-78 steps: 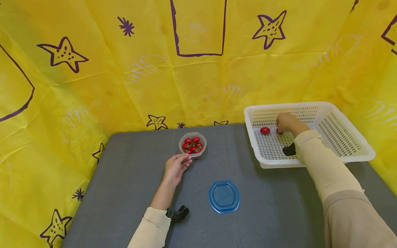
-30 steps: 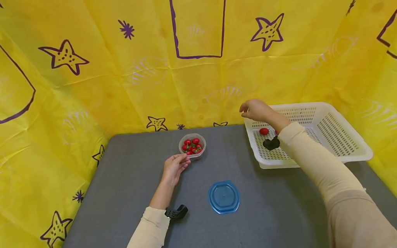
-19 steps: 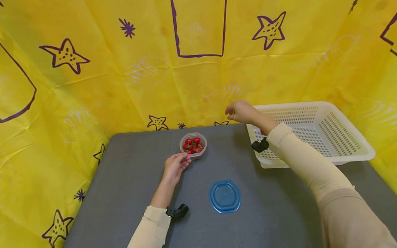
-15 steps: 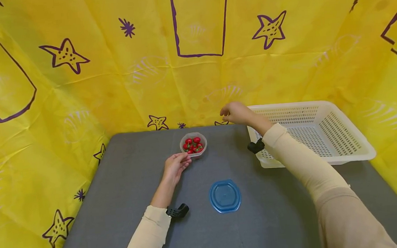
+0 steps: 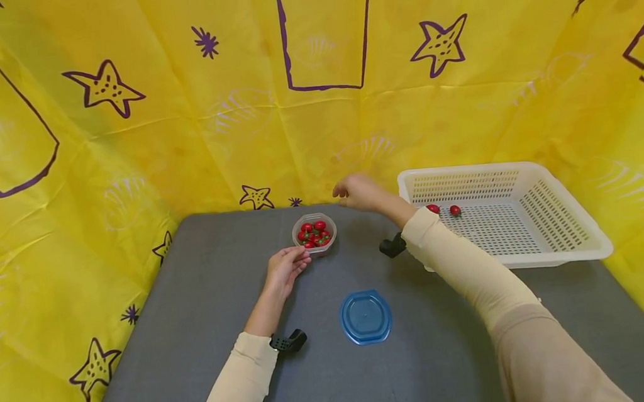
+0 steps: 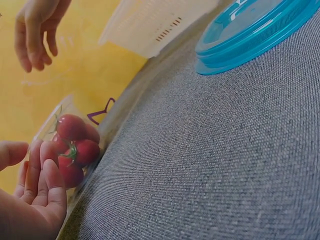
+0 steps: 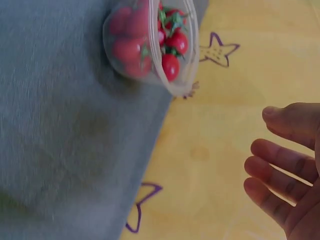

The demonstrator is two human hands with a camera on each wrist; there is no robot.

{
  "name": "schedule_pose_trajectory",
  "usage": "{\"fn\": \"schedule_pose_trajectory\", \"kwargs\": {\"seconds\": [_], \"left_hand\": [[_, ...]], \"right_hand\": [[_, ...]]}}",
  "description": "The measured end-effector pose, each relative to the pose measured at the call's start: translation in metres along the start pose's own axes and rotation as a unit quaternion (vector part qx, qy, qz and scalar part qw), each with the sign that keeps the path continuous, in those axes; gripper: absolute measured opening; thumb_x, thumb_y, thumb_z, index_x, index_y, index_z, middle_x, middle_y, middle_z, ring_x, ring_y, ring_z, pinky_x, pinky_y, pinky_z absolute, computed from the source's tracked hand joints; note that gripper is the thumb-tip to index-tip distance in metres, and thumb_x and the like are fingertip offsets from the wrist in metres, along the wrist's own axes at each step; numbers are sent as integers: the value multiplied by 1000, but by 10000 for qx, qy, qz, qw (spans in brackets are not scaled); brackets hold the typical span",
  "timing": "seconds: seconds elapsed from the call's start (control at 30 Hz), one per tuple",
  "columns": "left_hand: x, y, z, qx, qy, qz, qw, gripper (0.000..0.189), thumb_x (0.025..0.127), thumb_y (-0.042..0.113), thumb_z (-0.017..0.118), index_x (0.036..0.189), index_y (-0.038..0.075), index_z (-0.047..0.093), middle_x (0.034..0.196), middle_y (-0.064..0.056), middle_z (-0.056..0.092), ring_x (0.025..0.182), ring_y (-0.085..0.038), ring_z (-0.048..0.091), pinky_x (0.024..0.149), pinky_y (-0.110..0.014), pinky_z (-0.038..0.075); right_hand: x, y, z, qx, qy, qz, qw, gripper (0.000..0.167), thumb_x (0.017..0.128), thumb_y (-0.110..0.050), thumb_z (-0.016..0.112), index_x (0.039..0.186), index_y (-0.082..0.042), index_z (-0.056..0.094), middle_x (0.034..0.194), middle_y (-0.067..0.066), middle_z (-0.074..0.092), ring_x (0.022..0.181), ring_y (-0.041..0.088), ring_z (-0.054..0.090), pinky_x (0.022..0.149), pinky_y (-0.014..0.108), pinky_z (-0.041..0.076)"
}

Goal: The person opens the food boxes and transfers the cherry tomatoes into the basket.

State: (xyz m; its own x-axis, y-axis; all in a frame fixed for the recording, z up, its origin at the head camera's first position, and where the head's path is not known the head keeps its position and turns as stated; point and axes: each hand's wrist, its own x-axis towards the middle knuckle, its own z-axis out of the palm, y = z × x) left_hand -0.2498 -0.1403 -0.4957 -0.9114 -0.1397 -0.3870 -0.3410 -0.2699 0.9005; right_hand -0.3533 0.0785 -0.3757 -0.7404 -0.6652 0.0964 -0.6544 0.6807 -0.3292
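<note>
My left hand (image 5: 286, 269) is at the near side of a clear plastic tub (image 5: 332, 241), fingertips right at its rim. In the left wrist view its thumb (image 6: 11, 152) stands a little apart from the loosely bent fingers. Several red cherry tomatoes (image 5: 307, 227) with green stems fill the tub. My right hand (image 5: 362, 193) hangs in the air to the right of the tub and above it, near the yellow backdrop. In the right wrist view its fingers (image 7: 272, 172) are loosely spread, with nothing between them. Two more tomatoes (image 5: 455, 210) lie in a white basket (image 5: 559, 252).
A blue lid (image 5: 366, 317) lies flat on the grey table (image 5: 198, 362), in front of the tub. The basket, with slotted walls, stands at the back right, partly behind my right sleeve (image 5: 463, 259). Yellow cloth (image 5: 210, 147) with purple drawings rises behind and at both sides.
My right hand has risen out of the basket, leaving a tomato there beside the other, and has moved left toward the tub. The left hand has stayed at the tub.
</note>
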Motion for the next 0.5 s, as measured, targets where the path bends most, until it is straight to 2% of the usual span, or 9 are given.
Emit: {"fn": "schedule_pose_trajectory", "kwargs": {"seconds": [0.2, 0.5], "left_hand": [[1, -1, 0, -23, -7, 35, 10000, 18, 95, 14, 62, 107, 1, 60, 75, 4, 69, 69, -8, 67, 68, -19, 54], [2, -3, -1, -51, -20, 74, 10000, 19, 95, 14, 61, 109, 0, 60, 75, 4, 69, 70, -8, 67, 69, -20, 54]], "right_hand": [[9, -14, 22, 202, -8, -72, 9998, 22, 90, -12, 66, 110, -1, 70, 103, 15, 73, 96, 28, 67, 86, 40, 54], [24, -35, 51, 504, -269, 29, 9984, 23, 91, -11, 65, 112, 0, 70, 106, 15, 72, 97, 27, 67, 87, 38, 54]]}}
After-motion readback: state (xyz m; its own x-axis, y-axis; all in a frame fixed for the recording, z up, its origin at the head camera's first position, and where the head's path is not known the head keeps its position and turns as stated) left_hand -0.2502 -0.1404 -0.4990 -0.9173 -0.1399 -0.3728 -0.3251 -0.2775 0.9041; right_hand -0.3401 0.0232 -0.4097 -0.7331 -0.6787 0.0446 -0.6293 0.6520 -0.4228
